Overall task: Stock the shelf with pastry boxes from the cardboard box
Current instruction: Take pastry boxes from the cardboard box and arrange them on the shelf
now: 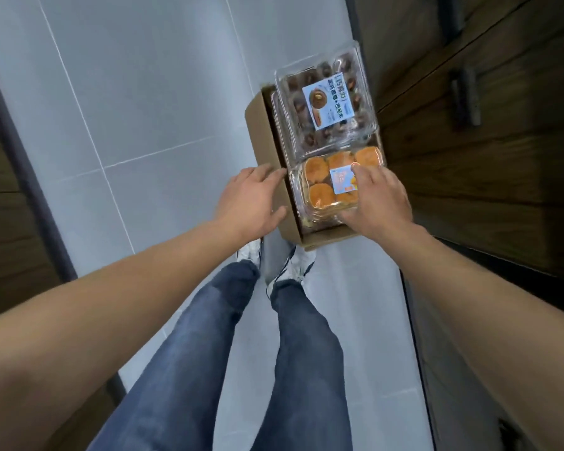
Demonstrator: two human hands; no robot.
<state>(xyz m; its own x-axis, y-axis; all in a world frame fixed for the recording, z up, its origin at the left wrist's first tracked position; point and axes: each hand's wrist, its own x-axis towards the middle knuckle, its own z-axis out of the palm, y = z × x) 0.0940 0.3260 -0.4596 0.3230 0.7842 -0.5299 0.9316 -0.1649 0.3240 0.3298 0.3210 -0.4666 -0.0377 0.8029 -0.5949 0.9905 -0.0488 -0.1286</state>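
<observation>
Here, in the head view, I am looking straight down at an open cardboard box (267,138) sitting on the grey tiled floor (127,92), just beside a dark wooden cabinet (469,141) on my right. Two clear pastry boxes are lying on top inside it. The far one, the chocolate pastry box (326,102), is carrying a blue label and is tilting a little above the carton's rim. The near one, the orange pastry box (323,183), is showing round golden cakes through its lid.

My right hand (378,203) is resting on the orange pastry box, fingers spread across its label and near right corner; the grip is loose and open, not yet closing around the box. My left hand (251,200) is also open, fingers extended, lying against the carton's left wall, touching the cardboard edge beside the orange pastry box.

Below, my legs in blue jeans (241,353) and pale shoes (293,265) are standing just behind the carton.
</observation>
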